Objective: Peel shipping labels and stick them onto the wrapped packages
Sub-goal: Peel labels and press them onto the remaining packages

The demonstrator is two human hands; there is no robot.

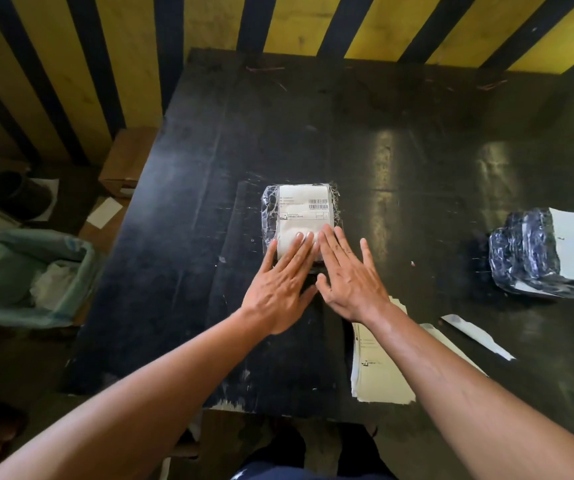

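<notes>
Left grip [283, 275], right grip [346, 271] flat on labelled package [301, 216], bag [71, 306] holding scraps [53, 282]

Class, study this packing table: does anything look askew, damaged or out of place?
A peeled backing strip lies loose at an angle on the table, right of the label stack. The label under both flat hands sits straight on the package.

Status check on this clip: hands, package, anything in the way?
Left hand and right hand open, fingers flat on the label. Label lies on the wrapped package, mid-table. Nothing in the way; label stack beneath the right forearm.
</notes>
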